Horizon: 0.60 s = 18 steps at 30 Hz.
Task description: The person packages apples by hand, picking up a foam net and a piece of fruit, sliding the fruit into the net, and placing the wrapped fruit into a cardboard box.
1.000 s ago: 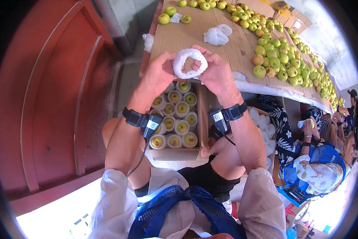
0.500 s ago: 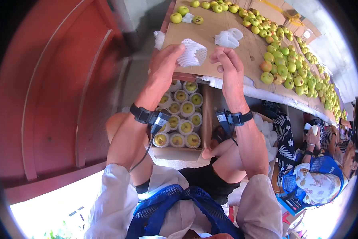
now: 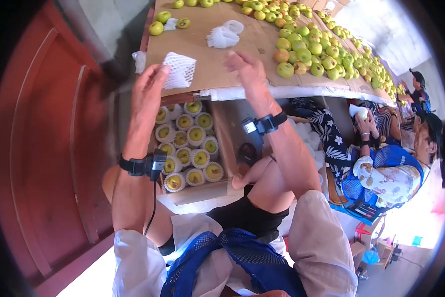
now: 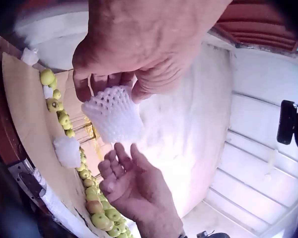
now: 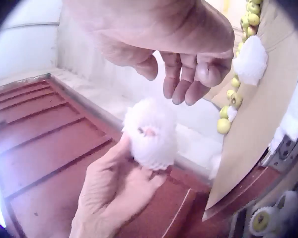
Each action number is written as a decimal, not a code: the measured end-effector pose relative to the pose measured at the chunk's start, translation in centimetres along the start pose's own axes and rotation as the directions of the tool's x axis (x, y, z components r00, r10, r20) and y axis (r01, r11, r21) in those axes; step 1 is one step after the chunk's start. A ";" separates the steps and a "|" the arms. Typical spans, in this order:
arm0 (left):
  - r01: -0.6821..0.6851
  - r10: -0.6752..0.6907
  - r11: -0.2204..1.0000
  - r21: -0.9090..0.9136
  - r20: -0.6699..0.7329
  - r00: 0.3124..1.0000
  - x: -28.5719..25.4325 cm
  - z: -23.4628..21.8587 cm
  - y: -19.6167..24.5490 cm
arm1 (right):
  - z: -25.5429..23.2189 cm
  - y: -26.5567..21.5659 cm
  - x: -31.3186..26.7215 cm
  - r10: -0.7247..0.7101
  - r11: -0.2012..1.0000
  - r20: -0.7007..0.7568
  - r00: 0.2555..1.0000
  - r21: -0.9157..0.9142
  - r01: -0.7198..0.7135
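Cardboard tabletop [image 3: 210,67] ahead, my left hand [image 3: 149,94] pinching the foam sleeve [image 3: 181,72], right hand [image 3: 250,74] loose: I'd grip lightly, rim only, so it doesn't crumple.

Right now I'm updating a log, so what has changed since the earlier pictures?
The right grip has let go of the foam sleeve and moved rightward, apart from it; the left grip alone holds it, now turned side-on. The boxed apples, table apples and spare foam stayed as they were.
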<state>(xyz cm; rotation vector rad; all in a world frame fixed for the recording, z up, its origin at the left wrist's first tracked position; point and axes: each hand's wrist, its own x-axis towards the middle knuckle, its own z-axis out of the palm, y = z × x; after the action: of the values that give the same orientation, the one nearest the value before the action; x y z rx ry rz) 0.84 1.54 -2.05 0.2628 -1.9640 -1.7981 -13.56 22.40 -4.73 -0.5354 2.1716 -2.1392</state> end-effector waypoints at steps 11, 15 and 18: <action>0.034 -0.035 0.998 -0.050 -0.017 0.999 -0.1 -0.5 0.8 | -14.3 7.6 4.1 -0.130 0.530 -0.424 0.896 -0.793 -0.299; 0.076 -0.075 0.996 -0.043 0.010 0.997 0.0 -1.0 0.7 | -14.7 9.1 5.6 -0.045 0.571 -0.382 0.923 -0.768 -0.291; 0.111 -0.112 0.992 -0.063 -0.022 0.993 0.3 -1.5 0.6 | -13.8 7.8 5.5 0.229 0.882 -0.256 0.939 -0.354 -0.311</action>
<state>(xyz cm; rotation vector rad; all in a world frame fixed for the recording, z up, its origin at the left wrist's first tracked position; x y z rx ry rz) 1.35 0.17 -1.31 0.3809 -1.9067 -1.9116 -24.10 34.07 -10.66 -0.0050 2.6206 -1.6889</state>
